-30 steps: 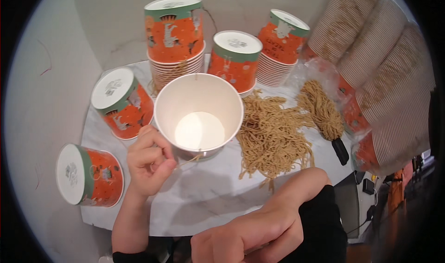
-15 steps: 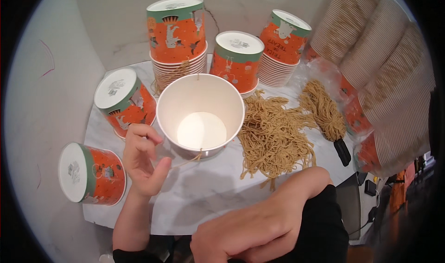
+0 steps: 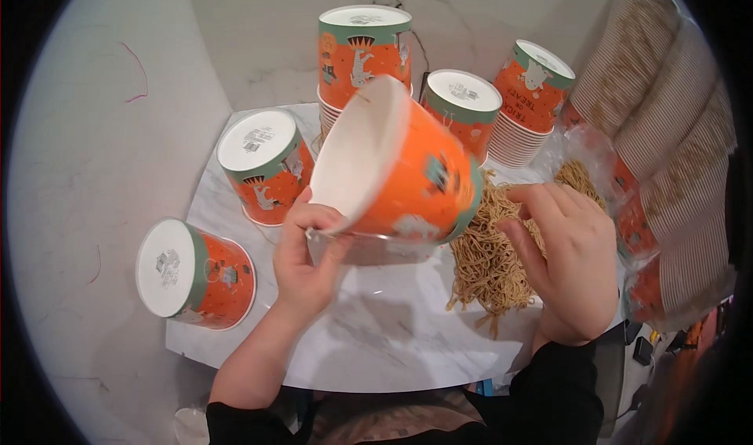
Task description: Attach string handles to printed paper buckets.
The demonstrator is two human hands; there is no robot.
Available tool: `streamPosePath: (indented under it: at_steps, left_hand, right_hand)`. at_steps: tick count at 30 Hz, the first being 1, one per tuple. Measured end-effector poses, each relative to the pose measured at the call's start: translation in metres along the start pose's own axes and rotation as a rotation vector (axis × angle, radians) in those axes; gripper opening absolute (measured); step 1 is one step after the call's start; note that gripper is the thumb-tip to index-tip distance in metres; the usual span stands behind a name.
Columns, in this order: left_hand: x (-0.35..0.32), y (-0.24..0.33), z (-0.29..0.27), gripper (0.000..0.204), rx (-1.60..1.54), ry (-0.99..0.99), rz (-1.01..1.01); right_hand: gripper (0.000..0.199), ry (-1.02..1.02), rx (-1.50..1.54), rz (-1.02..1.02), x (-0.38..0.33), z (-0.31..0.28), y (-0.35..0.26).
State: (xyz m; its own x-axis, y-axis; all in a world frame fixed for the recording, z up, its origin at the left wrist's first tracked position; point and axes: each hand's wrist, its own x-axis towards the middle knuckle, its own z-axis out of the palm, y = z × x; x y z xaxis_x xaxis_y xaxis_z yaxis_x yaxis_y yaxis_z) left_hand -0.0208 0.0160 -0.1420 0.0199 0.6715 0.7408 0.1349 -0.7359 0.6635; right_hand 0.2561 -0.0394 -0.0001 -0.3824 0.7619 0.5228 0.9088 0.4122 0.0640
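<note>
My left hand [image 3: 306,260] is closed on the rim of an orange paper bucket [image 3: 416,190] with a green band round its base. The bucket is raised and tilted on its side, its white inside turned to the left, slightly blurred. My right hand [image 3: 569,260] is beside the bucket's base, thumb and forefinger apart, with nothing visible between them. Below and behind those fingers lies a loose pile of tan cords [image 3: 490,276], partly covered by the hand. A tan cord bundle [image 3: 579,176] shows farther back.
Upside-down buckets stand around the white marbled table [image 3: 376,351]: two at the left [image 3: 267,166], [image 3: 223,280], and stacks [image 3: 365,60], [image 3: 463,111], [image 3: 533,92] at the back. Long bucket stacks in clear plastic [image 3: 651,131] lean at the right. A wall rises at the left.
My left hand has gripped the bucket's rim and tipped it from upright onto its side, off the table. My right hand has moved from the near edge up to the cord pile. The view has shifted.
</note>
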Motion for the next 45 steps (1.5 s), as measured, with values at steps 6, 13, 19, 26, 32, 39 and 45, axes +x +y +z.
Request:
streamPosePath:
  at_steps: [6, 13, 19, 26, 32, 39, 45]
  left_hand:
    - [0.017, 0.014, -0.009, 0.044, -0.976, 0.142, -0.528]
    - [0.005, -0.006, -0.021, 0.043, -1.496, 0.179, -0.768]
    - [0.002, -0.011, -0.01, 0.047, -1.64, 0.081, -0.819]
    - [-0.011, -0.026, -0.004, 0.048, -1.874, 0.035, -0.879]
    - [-0.003, -0.026, -0.003, 0.053, -2.116, -0.037, -0.695]
    - [0.027, 0.013, -0.021, 0.047, -1.434, -0.052, -0.603]
    - [0.106, 0.038, -0.003, 0.037, -1.164, 0.335, -0.391]
  right_hand:
    - [0.063, 0.05, 0.14, -0.017, 0.004, -0.013, -0.002]
    - [0.103, -0.014, 0.274, -0.157, 0.027, 0.013, 0.015]
    - [0.157, -0.058, 0.682, -0.343, 0.041, 0.046, 0.043]
    - [0.172, -0.165, 1.305, -0.417, 0.055, 0.074, 0.052]
    - [0.155, -0.129, 1.157, -0.332, 0.055, 0.081, 0.041]
    - [0.144, 0.254, 1.163, -0.226, 0.116, 0.047, 0.022]
    - [0.133, 0.334, 1.003, -0.278, 0.216, 0.034, 0.043]
